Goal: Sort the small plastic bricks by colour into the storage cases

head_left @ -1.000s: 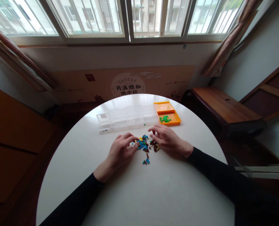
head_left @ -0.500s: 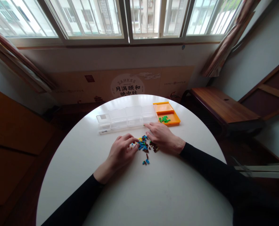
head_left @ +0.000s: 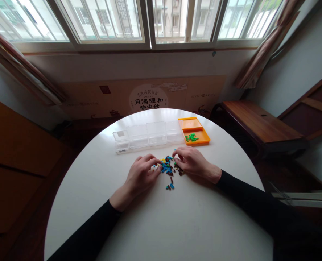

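A small heap of toy building bricks (head_left: 166, 167), blue, brown, yellow and green, lies on the white table between my hands. My left hand (head_left: 142, 170) rests at the heap's left side, fingers bent, with thumb and index fingertip apart against the bricks. On the other side, my right hand (head_left: 190, 161) curves over the heap's right edge. Its thumb and index finger are apart, near a tiny green piece. Dark brown bricks (head_left: 180, 171) are partly hidden under it. A few loose blue and brown bricks (head_left: 171, 186) lie nearer to me.
Behind the heap stands a clear plastic compartment box (head_left: 139, 142) with its lids raised. Joined at its right is an orange compartment (head_left: 204, 137) holding several green bricks (head_left: 192, 137). The round white table (head_left: 161, 224) ends in a curved edge. A wooden bench (head_left: 261, 121) stands at right.
My right hand has drawn back from the front edge of the clear box to the heap, and its index finger is now more bent. My left hand stays by the heap.
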`<action>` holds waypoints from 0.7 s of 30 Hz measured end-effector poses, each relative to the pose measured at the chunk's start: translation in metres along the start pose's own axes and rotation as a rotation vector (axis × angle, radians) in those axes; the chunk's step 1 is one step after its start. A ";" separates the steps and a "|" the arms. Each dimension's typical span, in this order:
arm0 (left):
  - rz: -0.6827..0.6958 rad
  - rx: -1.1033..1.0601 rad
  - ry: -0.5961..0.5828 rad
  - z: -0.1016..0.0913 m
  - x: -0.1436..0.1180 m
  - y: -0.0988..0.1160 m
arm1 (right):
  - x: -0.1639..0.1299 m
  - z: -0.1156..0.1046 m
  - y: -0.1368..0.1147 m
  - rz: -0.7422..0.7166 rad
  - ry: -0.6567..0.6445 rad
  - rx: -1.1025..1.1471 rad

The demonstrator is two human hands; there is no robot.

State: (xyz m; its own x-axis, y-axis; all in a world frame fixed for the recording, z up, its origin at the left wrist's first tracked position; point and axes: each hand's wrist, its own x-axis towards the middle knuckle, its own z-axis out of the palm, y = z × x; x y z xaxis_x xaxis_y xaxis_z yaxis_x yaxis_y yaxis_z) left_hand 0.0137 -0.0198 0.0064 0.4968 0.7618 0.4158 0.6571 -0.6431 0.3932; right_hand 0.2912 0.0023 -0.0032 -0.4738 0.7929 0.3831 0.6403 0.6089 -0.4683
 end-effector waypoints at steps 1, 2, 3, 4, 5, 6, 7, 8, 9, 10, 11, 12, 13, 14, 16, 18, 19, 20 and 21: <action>0.000 0.001 -0.001 0.000 0.000 0.000 | -0.001 0.000 0.000 0.012 -0.004 0.017; 0.000 0.002 -0.001 0.000 0.000 0.000 | -0.002 0.000 0.001 0.024 -0.008 0.036; 0.001 0.002 -0.002 0.000 0.000 0.000 | -0.002 -0.001 0.001 0.035 -0.013 0.056; 0.001 0.003 -0.002 0.000 0.000 0.000 | -0.002 -0.001 0.001 0.048 -0.017 0.077; 0.001 0.003 -0.002 0.000 0.000 0.000 | -0.001 -0.002 0.001 0.061 -0.018 0.094; 0.002 0.004 -0.002 0.000 0.000 0.000 | -0.001 -0.002 0.001 0.072 -0.019 0.107; 0.003 0.006 -0.003 -0.001 0.000 0.000 | -0.001 -0.003 0.001 0.080 -0.019 0.117; 0.005 0.007 -0.003 -0.001 0.000 0.000 | 0.000 -0.003 0.000 0.084 -0.021 0.123; 0.007 0.007 -0.002 -0.001 0.000 0.000 | 0.000 -0.004 0.000 0.084 -0.022 0.125; 0.009 0.007 -0.001 -0.001 0.000 0.000 | 0.000 -0.004 0.000 0.082 -0.025 0.127; 0.009 0.006 0.001 -0.001 0.000 0.000 | 0.000 -0.004 0.000 0.078 -0.031 0.129; 0.008 0.005 0.002 -0.001 0.000 -0.001 | 0.000 -0.004 0.001 0.076 -0.036 0.130; 0.008 0.003 0.004 -0.001 -0.001 -0.001 | 0.000 -0.004 0.001 0.075 -0.041 0.128; 0.009 0.004 0.007 -0.001 -0.001 -0.001 | 0.000 -0.004 0.002 0.072 -0.046 0.126; 0.014 0.007 0.010 -0.001 -0.001 -0.001 | 0.000 -0.002 0.004 0.059 -0.048 0.131; 0.019 0.013 0.017 -0.002 -0.001 -0.001 | 0.000 -0.001 0.005 0.041 -0.021 0.148; 0.020 0.013 0.023 -0.002 -0.001 0.000 | 0.000 0.000 0.005 0.030 -0.002 0.160; 0.019 0.011 0.030 -0.002 0.000 0.000 | 0.000 0.001 0.004 0.014 0.016 0.170; 0.020 0.005 0.036 -0.002 0.000 0.001 | 0.000 0.001 0.003 -0.007 0.033 0.177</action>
State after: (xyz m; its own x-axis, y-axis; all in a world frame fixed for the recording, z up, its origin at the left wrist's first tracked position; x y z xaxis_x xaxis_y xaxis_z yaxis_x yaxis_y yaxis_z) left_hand 0.0130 -0.0209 0.0084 0.4891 0.7455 0.4529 0.6503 -0.6577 0.3802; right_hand 0.2924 0.0042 -0.0057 -0.4559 0.7891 0.4118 0.5191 0.6115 -0.5972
